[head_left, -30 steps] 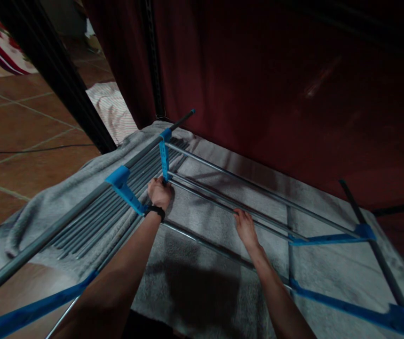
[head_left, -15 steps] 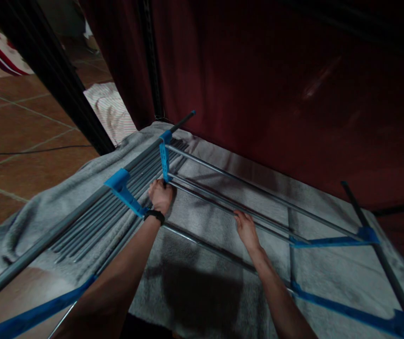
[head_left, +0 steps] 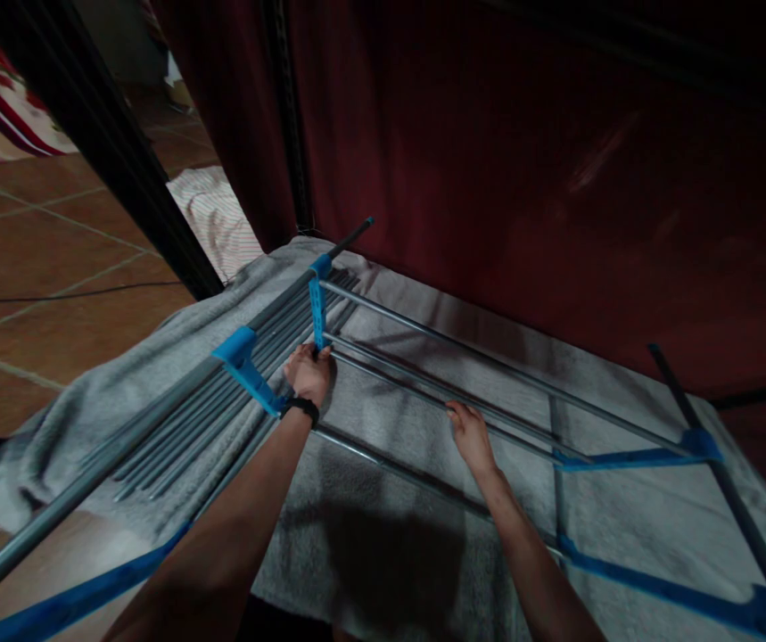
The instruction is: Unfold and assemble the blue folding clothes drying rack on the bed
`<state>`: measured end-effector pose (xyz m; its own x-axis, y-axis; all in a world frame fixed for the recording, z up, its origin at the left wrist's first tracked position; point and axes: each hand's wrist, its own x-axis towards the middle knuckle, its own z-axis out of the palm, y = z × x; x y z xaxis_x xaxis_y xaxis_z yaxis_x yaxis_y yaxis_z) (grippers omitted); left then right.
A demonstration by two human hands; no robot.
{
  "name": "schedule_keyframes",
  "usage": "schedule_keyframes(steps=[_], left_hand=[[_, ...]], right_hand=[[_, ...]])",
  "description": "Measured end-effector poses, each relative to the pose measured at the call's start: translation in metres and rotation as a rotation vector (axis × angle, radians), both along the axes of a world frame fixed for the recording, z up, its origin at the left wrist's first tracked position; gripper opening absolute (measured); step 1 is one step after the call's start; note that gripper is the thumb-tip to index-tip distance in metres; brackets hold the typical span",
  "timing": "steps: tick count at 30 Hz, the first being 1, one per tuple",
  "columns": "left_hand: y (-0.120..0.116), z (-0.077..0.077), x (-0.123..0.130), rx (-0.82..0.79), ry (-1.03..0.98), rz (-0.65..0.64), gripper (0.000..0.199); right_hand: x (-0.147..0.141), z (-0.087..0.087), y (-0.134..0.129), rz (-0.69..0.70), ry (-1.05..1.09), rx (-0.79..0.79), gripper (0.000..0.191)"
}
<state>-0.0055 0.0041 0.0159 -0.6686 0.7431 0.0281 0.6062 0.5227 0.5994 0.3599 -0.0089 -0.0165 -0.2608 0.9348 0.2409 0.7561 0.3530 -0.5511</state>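
Observation:
My left hand (head_left: 308,373), with a dark band at the wrist, is closed round the lower end of an upright blue plastic bracket (head_left: 317,312), where a thin metal rod (head_left: 383,374) meets it. Farther right, my right hand (head_left: 473,435) has its fingers curled on that same rod. Two more rods, including the top rod (head_left: 436,332), run alongside toward a blue bracket (head_left: 630,461) on the right. A thick grey tube (head_left: 155,410) carries the left brackets, among them a nearer blue bracket (head_left: 249,373). Below my hands, another metal rod (head_left: 396,465) crosses the frame.
Several loose grey rods (head_left: 201,410) lie on a grey blanket (head_left: 383,535) at left. A dark red curtain (head_left: 523,178) hangs behind. A black post (head_left: 135,178) stands at left, beside a tiled floor (head_left: 35,241) with a cable (head_left: 68,292).
The view has shifted slightly, so the frame sits a little lower and to the right. Both hands keep their places on the bracket and rod.

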Motion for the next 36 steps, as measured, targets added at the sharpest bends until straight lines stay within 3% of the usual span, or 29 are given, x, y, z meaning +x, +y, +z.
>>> schedule_keyframes(steps=[12, 19, 26, 31, 36], left_hand=[[-0.009, -0.005, -0.001, 0.009, 0.042, -0.095, 0.025], [-0.003, 0.000, 0.000, -0.024, 0.009, -0.047, 0.019], [-0.006, 0.000, 0.001, -0.027, 0.029, -0.061, 0.025], [-0.009, 0.001, 0.003, -0.011, 0.039, -0.071, 0.024], [-0.010, 0.007, 0.007, 0.010, 0.037, -0.083, 0.024]], right_hand=[[0.002, -0.003, 0.003, 0.005, -0.010, 0.014, 0.032], [0.003, -0.001, 0.003, 0.012, -0.035, 0.015, 0.033], [0.004, -0.005, 0.005, 0.048, -0.009, -0.004, 0.033], [0.002, -0.012, -0.003, 0.027, -0.089, 0.073, 0.036], [0.001, -0.002, -0.009, 0.039, -0.175, 0.067, 0.035]])
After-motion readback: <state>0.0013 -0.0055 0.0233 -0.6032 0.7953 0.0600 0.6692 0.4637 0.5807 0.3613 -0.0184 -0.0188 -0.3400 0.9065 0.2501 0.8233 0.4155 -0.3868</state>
